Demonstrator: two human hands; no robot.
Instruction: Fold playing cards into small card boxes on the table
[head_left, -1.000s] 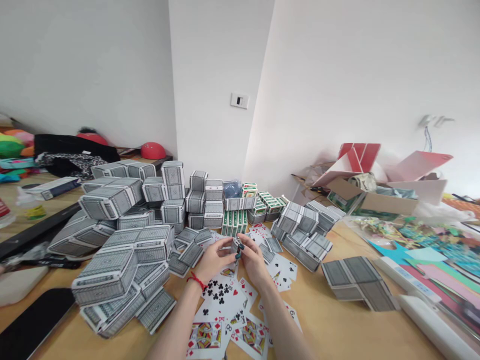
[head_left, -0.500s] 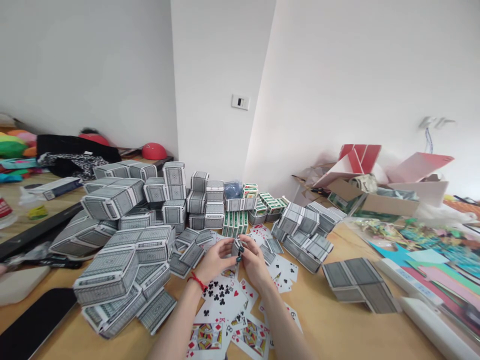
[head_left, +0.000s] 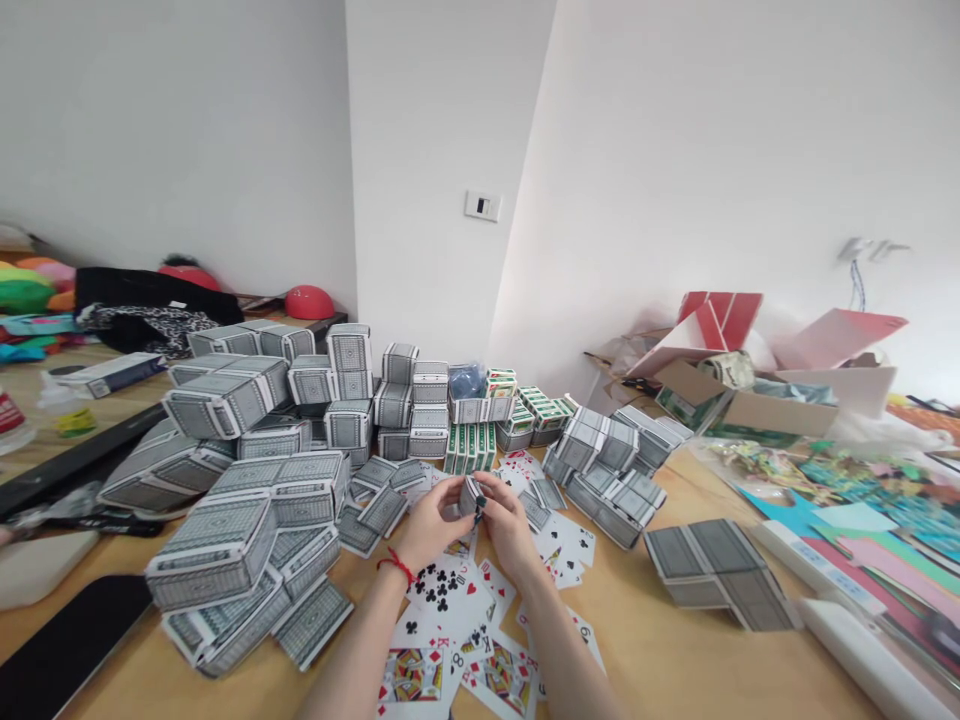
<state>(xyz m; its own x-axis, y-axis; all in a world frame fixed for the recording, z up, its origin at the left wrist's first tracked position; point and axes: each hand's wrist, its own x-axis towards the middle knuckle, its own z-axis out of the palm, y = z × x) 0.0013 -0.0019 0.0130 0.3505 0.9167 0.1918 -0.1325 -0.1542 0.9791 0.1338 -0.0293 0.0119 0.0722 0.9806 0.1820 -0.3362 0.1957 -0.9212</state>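
Observation:
My left hand (head_left: 429, 520) and my right hand (head_left: 507, 522) meet over the wooden table (head_left: 675, 640), both pinched on a small folded grey-backed playing card piece (head_left: 471, 494) held between them. A red string circles my left wrist. Under my hands lie loose face-up playing cards (head_left: 442, 590), clubs, hearts and face cards. Folded grey card cubes (head_left: 225, 545) are heaped to the left and behind. More card cubes (head_left: 611, 465) sit to the right of my hands.
Green card packs (head_left: 469, 445) stand behind the hands. A flat folded card strip (head_left: 716, 570) lies at right. A cardboard box (head_left: 750, 400) and coloured paper (head_left: 862, 500) fill the right side. A black phone (head_left: 67, 650) lies at the near left edge.
My hands stay together on the small folded piece, with only slight finger shifts. The view has drifted a little; nothing else has moved.

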